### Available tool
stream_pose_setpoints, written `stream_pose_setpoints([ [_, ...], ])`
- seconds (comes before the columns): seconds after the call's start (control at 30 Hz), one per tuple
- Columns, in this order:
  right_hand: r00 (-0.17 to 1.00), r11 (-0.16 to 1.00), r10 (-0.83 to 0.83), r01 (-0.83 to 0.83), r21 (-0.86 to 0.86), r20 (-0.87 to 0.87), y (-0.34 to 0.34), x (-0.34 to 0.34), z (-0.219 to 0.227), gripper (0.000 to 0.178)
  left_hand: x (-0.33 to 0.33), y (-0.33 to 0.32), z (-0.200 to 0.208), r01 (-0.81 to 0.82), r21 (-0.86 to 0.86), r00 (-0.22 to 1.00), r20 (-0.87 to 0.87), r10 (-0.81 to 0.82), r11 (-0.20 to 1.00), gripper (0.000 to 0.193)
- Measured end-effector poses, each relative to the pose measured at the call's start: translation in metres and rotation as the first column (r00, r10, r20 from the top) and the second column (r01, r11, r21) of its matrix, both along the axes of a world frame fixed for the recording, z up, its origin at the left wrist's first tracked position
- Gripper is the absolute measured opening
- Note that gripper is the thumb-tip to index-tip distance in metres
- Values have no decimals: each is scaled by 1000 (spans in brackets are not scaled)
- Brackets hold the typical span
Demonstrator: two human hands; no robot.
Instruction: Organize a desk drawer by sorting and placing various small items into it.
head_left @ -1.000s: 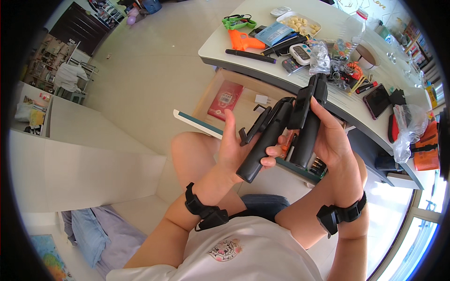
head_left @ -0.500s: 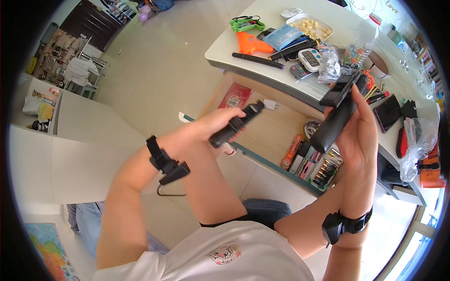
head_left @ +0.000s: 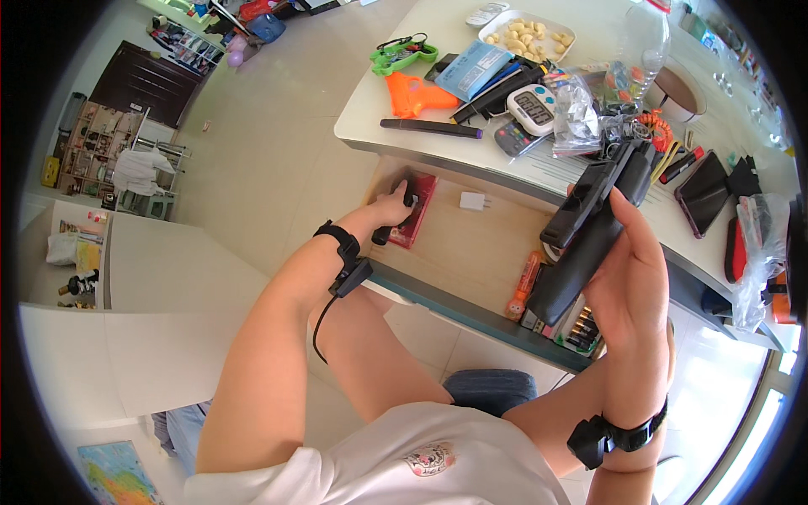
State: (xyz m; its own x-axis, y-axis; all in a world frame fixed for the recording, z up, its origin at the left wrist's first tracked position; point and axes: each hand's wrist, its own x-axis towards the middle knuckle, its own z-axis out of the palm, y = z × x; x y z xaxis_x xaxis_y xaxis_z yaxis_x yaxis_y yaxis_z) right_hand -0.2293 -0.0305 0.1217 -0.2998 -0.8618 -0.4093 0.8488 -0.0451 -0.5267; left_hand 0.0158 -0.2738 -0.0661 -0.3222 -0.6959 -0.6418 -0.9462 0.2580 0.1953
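My left hand is inside the open drawer at its left end, closed around a slim black handheld device. That device is partly hidden by my fingers and lies over a red packet. Raised above the drawer's right side, my right hand grips a black device with a thick rounded handle and a flat black bar along it. I cannot make out the exact kind of either device. A white plug adapter lies in the drawer between my hands.
An orange tube and batteries sit at the drawer's right. The desk above holds a black marker, an orange toy-like gun, a white timer, a tray of nuts, a clear bottle and a phone.
My left hand has carried its black device left and away from me, down into the drawer over the red packet. My right hand has moved slightly nearer and left, still holding its device.
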Motion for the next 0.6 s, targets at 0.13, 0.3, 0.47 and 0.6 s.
stream_pose_setpoints([
  [0.13,1000,1000,9,-9,3,-8,-2,0,2,30,16,-8,-16,64,-61,990,133,-55,996,79],
  [0.3,999,997,33,-32,70,-22,-3,3,2,31,16,-12,-13,356,-32,908,249,-337,934,74],
  [0.47,995,999,39,-42,29,88,-4,7,-5,20,27,-37,0,544,212,773,251,-583,812,70],
  [0.6,996,996,50,-44,-74,78,-3,5,-7,20,14,-39,23,498,162,847,119,-518,852,71],
])
